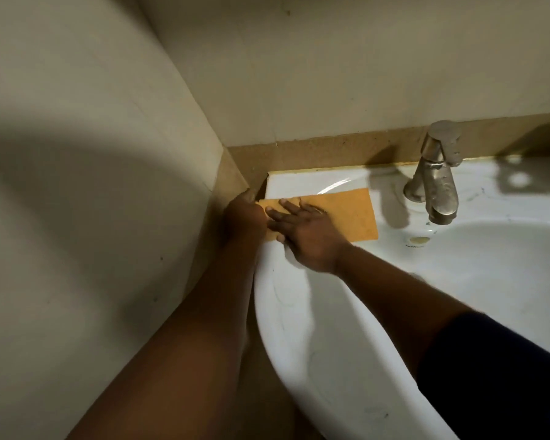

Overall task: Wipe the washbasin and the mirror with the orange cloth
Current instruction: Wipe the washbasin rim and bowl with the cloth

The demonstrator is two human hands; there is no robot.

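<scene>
1. My right hand (302, 233) lies flat on the orange cloth (346, 214), fingers (288, 204) spread apart and pressed down on its left half, clamped on nothing.
2. My left hand (245, 217) sits at the cloth's left end, right at the basin's outer corner. Its fingers are turned away from me, so I cannot tell whether they pinch the cloth's edge or only touch it.
3. The cloth rests spread out on the flat back-left ledge of the washbasin (299, 328), to the left of the tap (438, 173) and clear of it. The right half of the cloth shows bare beyond my fingertips.
4. The bowl of the washbasin opens to the right of my right forearm. I see no standing water in it, only faint dark smudges and a small yellowish patch below the spout.
5. The cloth is a flat rectangle, matte, with straight edges. The washbasin is white glazed ceramic, glossy, with a rounded front rim and thin grey scuff lines. The tap is dull, spotted metal with a round knob on top.
6. Behind the basin runs a tan speckled upstand (331, 147), and above it and to my left are plain cream walls (77, 154) meeting at a corner.
</scene>
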